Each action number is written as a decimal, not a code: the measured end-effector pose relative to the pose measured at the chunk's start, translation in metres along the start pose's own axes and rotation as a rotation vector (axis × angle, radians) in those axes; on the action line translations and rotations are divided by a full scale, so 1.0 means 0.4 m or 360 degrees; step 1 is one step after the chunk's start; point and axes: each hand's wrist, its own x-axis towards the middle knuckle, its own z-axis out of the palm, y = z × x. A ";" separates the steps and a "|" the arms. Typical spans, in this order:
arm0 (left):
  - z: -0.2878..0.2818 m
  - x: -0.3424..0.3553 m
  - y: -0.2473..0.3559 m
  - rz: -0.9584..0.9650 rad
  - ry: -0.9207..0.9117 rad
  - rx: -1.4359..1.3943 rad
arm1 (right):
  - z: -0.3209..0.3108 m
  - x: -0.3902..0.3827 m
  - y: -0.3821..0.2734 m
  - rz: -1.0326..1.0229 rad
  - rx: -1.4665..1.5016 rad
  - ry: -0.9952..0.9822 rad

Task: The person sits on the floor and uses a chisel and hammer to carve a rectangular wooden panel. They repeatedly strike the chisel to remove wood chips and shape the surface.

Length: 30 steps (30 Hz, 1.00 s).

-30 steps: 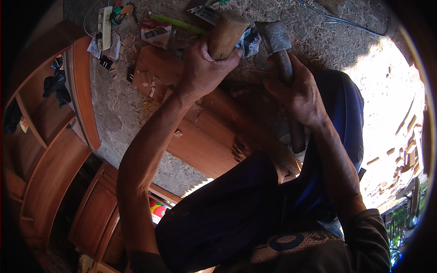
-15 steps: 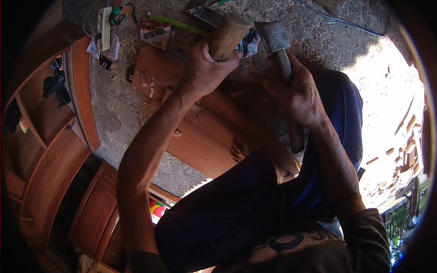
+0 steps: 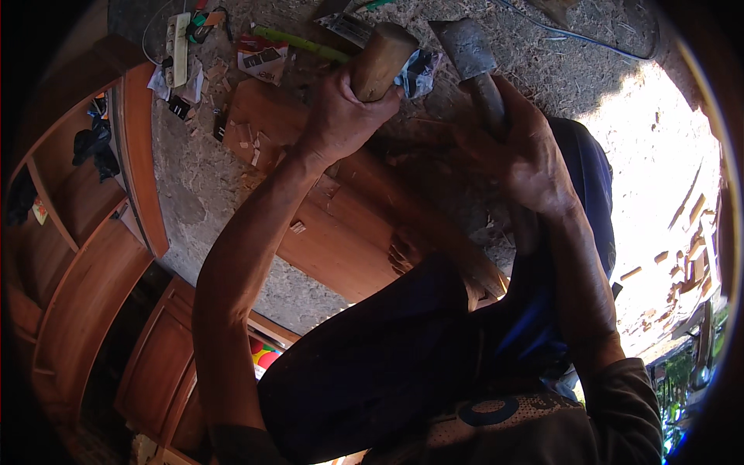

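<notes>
My left hand (image 3: pixel 345 116) is closed around a short, round wooden block (image 3: pixel 384 62), its flat end face turned up. To its right, my right hand (image 3: pixel 527 151) grips the wooden handle of a hatchet (image 3: pixel 470 54). The hatchet's grey metal head points away from me, apart from the block, and the handle's lower end shows below my wrist. Beneath my hands a long dark wooden bar (image 3: pixel 434 221) lies slantwise beside a reddish-brown board (image 3: pixel 333 244). My bare foot (image 3: pixel 404 249) rests on the board. Wood chips are scattered over the board's far end.
At left stands a reddish wooden cabinet (image 3: pixel 139 147) with open shelves. A white power strip (image 3: pixel 178 50), a green tape measure (image 3: pixel 199 29) and a yellow-green level-like bar (image 3: pixel 302 44) lie on the rough floor. Wood offcuts (image 3: pixel 690 267) sit in sunlight at right.
My right hand and the hatchet have shifted slightly away and the hatchet has tilted a little more. My left hand with the wooden block has moved a touch left.
</notes>
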 end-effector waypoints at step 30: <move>-0.075 -0.021 0.039 -0.0209 0.0292 -0.0365 | -0.037 0.010 -0.045 -0.0096 -0.0006 -0.0021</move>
